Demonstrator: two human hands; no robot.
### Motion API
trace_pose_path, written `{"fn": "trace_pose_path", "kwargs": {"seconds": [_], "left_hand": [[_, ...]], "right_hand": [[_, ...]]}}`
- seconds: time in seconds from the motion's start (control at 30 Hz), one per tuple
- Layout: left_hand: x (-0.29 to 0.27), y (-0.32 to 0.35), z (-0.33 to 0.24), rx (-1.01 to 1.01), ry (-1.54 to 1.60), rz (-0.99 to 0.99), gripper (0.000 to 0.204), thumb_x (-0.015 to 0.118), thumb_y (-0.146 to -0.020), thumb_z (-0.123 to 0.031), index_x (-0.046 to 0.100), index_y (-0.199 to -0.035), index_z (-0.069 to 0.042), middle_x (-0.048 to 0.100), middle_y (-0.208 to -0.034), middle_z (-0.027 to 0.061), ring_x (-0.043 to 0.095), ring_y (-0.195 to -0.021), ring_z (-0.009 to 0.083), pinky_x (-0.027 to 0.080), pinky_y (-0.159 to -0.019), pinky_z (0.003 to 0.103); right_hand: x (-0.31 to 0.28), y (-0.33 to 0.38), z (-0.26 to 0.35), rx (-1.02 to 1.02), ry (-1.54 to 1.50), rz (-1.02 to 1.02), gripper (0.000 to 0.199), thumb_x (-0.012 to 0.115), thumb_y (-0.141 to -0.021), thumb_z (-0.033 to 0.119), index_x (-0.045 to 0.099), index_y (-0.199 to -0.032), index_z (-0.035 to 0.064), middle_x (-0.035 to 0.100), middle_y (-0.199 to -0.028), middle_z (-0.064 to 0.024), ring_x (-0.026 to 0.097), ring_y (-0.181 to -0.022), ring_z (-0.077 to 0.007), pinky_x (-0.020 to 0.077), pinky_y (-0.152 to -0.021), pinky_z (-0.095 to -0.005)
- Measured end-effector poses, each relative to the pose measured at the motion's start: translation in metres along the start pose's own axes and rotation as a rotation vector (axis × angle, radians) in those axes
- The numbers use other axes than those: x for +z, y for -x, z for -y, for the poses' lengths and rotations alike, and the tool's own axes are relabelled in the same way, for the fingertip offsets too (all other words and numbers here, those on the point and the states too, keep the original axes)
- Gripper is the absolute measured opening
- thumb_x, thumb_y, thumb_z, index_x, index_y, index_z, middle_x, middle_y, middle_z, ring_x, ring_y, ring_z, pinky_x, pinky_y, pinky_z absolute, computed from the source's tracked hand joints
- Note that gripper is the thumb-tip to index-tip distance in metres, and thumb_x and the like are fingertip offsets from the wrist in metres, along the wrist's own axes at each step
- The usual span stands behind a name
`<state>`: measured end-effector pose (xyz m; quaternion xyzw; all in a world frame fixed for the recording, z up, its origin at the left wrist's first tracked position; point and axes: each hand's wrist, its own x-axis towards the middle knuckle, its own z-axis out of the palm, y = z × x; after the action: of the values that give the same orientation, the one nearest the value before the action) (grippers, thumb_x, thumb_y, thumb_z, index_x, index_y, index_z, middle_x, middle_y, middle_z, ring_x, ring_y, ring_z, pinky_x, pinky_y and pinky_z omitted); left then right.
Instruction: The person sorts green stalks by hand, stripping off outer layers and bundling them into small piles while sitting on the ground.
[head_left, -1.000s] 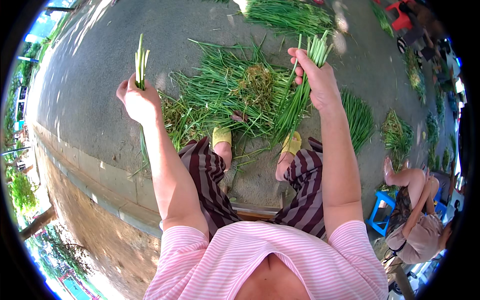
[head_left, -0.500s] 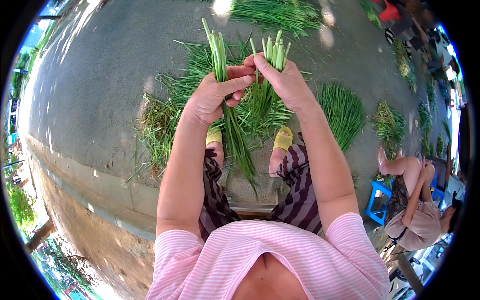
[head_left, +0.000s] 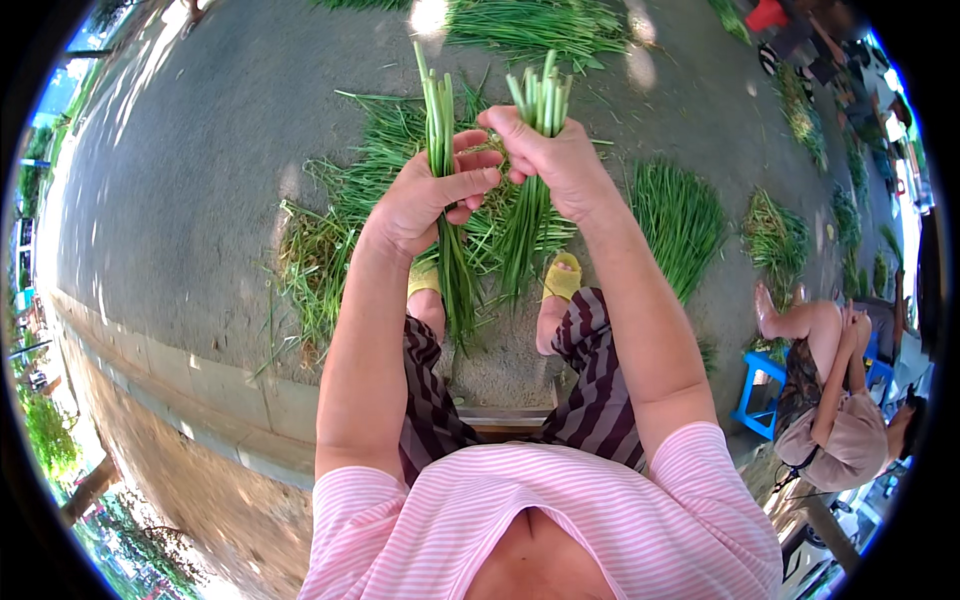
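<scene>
Both my hands are raised above the ground, close together, each around a bunch of long green chives with pale stem ends pointing up. My left hand has a slim bunch of chives held in its palm, its thumb and fingertips pointing toward the other hand. In my right hand is a thicker bunch of chives, leaves hanging below the fist. A few yellowish strands show between the hands. Beneath them spreads a loose pile of chives.
Yellowed trimmings lie left of my yellow slippers. A neat heap of chives is to the right, another heap farther ahead. At the right a person sits by a blue stool. A concrete curb runs at the left.
My right fingertips have drawn back slightly from the left hand, and the right thumb has lifted toward upper left. The left bunch's leaves hang straighter. The whole view has shifted slightly.
</scene>
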<state>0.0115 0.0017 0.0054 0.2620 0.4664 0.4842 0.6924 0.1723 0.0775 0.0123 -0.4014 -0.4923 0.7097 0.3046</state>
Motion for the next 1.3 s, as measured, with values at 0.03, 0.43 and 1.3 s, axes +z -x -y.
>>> {"fn": "trace_pose_path", "kwargs": {"seconds": [0.03, 0.43, 1.3], "left_hand": [[0.003, 0.001, -0.003, -0.017, -0.040, 0.026, 0.043, 0.074, -0.082, -0.007, 0.054, -0.121, -0.003, 0.065, -0.099, 0.0034, 0.049, -0.066, 0.0046, 0.033, -0.050, 0.017], [0.013, 0.004, 0.002, -0.008, -0.009, 0.077, 0.022, 0.073, -0.087, -0.014, 0.062, -0.104, -0.006, 0.064, -0.089, 0.0010, 0.054, -0.068, 0.0083, 0.040, -0.055, 0.023], [-0.028, -0.006, -0.001, 0.233, -0.014, -0.363, 0.023, 0.056, -0.099, -0.019, 0.062, -0.110, 0.000, 0.070, -0.101, 0.0138, 0.070, -0.083, 0.0205, 0.058, -0.072, 0.030]], "right_hand": [[0.002, 0.002, 0.001, 0.006, -0.003, 0.022, 0.040, 0.074, -0.085, 0.037, 0.069, -0.103, 0.0010, 0.066, -0.079, -0.0046, 0.055, -0.061, -0.0087, 0.0437, -0.054, -0.0238], [0.005, 0.005, -0.002, -0.004, -0.031, -0.012, 0.038, 0.076, -0.084, 0.028, 0.066, -0.105, -0.0020, 0.064, -0.071, -0.0045, 0.055, -0.056, -0.0087, 0.0432, -0.053, -0.0240], [-0.035, -0.016, 0.001, -0.138, -0.102, -0.293, 0.029, 0.077, -0.084, 0.028, 0.066, -0.097, 0.0045, 0.065, -0.082, -0.0031, 0.059, -0.067, -0.0075, 0.0452, -0.050, -0.0214]]}}
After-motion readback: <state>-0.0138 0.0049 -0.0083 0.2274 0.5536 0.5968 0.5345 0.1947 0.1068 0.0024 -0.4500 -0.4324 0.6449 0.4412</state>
